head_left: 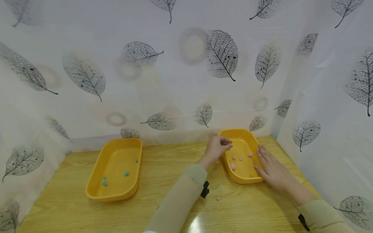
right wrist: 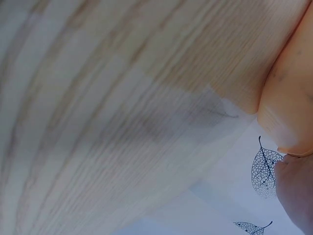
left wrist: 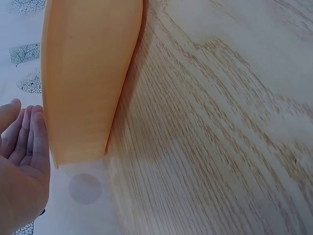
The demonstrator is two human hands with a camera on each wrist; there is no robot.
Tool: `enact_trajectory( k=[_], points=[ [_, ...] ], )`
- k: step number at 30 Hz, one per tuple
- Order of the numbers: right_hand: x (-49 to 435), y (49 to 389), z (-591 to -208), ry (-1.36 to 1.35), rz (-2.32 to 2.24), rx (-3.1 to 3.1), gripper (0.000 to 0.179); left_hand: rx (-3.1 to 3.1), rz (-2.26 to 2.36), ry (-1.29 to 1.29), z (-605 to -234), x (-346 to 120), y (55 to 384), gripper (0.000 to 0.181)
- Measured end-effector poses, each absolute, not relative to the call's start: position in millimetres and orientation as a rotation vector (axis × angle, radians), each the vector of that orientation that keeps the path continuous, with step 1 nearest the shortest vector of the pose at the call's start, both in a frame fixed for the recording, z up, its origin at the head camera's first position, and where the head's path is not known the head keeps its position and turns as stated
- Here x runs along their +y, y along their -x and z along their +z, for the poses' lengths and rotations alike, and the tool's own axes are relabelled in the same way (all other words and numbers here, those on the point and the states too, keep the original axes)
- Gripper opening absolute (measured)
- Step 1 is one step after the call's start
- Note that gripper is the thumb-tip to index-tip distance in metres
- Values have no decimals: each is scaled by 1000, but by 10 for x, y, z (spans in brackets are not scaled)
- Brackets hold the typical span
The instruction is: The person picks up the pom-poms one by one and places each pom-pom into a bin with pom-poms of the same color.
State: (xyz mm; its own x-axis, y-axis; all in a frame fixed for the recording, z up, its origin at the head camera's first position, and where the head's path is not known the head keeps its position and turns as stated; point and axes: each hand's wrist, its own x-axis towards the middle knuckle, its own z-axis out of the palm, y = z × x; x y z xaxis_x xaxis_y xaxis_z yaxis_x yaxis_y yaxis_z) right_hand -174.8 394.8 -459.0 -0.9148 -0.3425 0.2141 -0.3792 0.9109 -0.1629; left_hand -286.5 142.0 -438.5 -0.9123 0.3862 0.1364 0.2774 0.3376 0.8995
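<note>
Over the left rim of the right-hand yellow tray [head_left: 243,145] hovers my left hand [head_left: 217,147], its fingers loosely bent toward the inside. In the left wrist view the left hand [left wrist: 24,161] shows a gap between thumb and fingers, with nothing seen in it, beside the tray's outer wall [left wrist: 88,83]. My right hand [head_left: 274,170] lies along the right rim, fingers fairly straight. Only a part of the right hand [right wrist: 296,188] shows in the right wrist view, against the tray wall [right wrist: 288,98]. Several pink balls [head_left: 250,155] of different sizes sit in this tray.
A second yellow tray [head_left: 116,191] stands at the left with several small green balls [head_left: 126,173] in it. One small pink ball [head_left: 218,198] lies on the wooden table [head_left: 166,168] in front of the right-hand tray. Leaf-patterned sheeting [head_left: 180,81] encloses the back and sides.
</note>
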Motion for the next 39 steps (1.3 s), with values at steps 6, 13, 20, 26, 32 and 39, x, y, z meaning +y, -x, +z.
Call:
enact_trajectory(
  k=[6, 13, 20, 26, 32, 39],
  points=[
    [3943, 1752, -4594, -554, 295, -2882, 72, 2462, 1654, -650, -4399, 1350, 2847, 15],
    [3951, 1753, -4611, -549, 282, -2881, 72, 2450, 1673, -654, -4445, 1290, 2841, 14],
    [3945, 1750, -4606, -563, 283, -2867, 71, 2383, 1747, -645, -4469, 1189, 2781, 14],
    [3939, 1750, -4604, -566, 283, -2865, 72, 2289, 1835, -585, -4478, 1091, 2721, 15],
    [3942, 1749, -4605, -567, 287, -2867, 72, 2305, 1800, -557, -4501, 974, 2672, 14],
    [3949, 1759, -4619, -575, 281, -2857, 72, 2274, 1779, -588, -4623, 868, 2619, 14]
  ],
)
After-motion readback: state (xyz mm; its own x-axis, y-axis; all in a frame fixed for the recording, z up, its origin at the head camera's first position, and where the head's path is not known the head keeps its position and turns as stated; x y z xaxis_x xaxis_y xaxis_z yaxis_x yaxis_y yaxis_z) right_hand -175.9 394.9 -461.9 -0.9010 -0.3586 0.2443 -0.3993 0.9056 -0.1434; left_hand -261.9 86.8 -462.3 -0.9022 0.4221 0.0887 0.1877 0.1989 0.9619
